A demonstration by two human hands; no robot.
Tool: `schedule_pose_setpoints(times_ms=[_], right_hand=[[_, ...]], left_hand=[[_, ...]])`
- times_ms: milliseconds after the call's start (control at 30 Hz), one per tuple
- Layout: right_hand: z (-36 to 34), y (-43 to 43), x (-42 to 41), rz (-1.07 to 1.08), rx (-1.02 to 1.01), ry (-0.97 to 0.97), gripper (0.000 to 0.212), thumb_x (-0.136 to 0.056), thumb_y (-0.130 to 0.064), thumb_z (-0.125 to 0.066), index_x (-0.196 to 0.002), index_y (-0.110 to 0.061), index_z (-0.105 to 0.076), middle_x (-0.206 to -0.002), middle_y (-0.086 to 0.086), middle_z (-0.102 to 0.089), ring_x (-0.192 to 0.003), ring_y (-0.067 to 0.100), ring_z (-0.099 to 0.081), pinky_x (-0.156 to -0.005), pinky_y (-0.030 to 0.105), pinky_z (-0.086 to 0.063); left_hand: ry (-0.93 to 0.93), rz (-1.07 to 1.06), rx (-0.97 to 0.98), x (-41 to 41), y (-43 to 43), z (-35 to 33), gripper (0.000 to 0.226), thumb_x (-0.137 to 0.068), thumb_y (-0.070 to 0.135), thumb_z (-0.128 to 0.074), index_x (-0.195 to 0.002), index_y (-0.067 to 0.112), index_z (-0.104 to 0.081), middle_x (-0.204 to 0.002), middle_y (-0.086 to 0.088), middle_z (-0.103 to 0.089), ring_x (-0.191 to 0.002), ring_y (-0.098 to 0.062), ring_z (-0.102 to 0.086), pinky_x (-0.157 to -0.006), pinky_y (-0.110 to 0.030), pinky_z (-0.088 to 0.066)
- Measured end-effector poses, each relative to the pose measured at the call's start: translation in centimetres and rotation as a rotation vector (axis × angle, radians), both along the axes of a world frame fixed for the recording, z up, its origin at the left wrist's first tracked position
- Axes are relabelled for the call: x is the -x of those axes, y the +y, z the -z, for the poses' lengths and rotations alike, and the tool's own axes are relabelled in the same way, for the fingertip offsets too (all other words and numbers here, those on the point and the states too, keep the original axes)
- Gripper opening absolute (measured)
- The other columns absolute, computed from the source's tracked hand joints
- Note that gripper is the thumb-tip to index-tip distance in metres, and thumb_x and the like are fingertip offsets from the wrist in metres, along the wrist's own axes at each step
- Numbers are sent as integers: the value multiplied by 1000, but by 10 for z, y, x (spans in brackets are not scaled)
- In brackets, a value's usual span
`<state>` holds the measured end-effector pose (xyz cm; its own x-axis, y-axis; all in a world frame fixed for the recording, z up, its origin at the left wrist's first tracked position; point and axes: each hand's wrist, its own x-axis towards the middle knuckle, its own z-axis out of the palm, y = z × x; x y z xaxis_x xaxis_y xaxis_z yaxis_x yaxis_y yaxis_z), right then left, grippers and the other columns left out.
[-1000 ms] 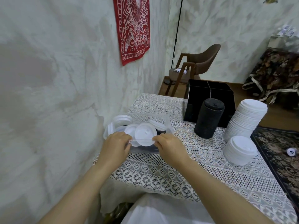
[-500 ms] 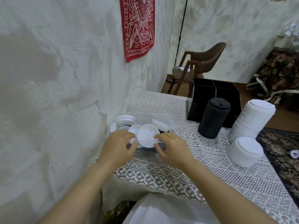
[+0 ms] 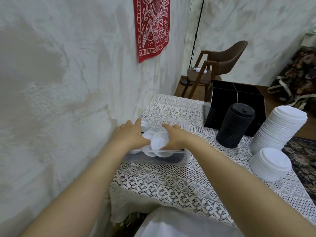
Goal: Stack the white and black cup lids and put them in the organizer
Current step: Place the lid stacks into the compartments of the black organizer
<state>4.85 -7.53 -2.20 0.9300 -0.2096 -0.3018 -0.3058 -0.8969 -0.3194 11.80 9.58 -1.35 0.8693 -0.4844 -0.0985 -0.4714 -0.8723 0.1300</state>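
Lids [image 3: 159, 141] between left hand [image 3: 131, 135], right hand [image 3: 176, 136]

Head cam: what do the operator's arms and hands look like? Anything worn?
Bare from wrists to the frame edge, no sleeves showing. Left hand and right hand: no gloves, rings, watch or wristbands visible.

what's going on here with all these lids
A person is sorting cup lids. The left hand and right hand reach, fingers stretched, into a clear bin of loose white lids. A black stack, a tall white stack and a short white stack stand on the table by the black organizer.
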Motion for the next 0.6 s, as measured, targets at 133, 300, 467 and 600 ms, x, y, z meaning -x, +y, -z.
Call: schedule_pose_setpoints(times_ms=[133,300,467,600], right_hand=[[1,1,-8,-12,40,64,104,-72,-45,-81,-153,-31,-16,-151,9,-25,-134,37,-38,-103,56,-43],[0,1,-20,-87,149,169,79,-59,-53,-86,-123,-21,-53,-112,2,-63,-103,26,-59,-90,43,-54],[-1,3,-25,-117,155,183,65,-70,-41,-83,-123,-14,-56,-107,2,-64,-101,26,-60,-93,44,-52],[0,5,-26,-142,166,183,57,-70,-43,-83,-114,-17,-58,-97,0,-64,-93,23,-61,-90,40,-54]], left_hand=[[-89,6,-55,6,-7,-1,81,-85,49,-52,-151,23,-15,-143,-13,-35,-130,-32,-35,-104,-40,-27],[-85,-23,-62,7,-15,-3,72,-85,46,-55,-144,18,-25,-137,-11,-36,-125,-33,-36,-98,-41,-30],[-40,0,-7,1,-20,-7,58,-86,36,-59,-135,14,-38,-130,-12,-39,-123,-33,-35,-82,-35,-34],[100,22,46,-6,-18,-5,51,-87,39,-60,-129,15,-44,-120,-11,-54,-109,-29,-49,-79,-32,-40]])
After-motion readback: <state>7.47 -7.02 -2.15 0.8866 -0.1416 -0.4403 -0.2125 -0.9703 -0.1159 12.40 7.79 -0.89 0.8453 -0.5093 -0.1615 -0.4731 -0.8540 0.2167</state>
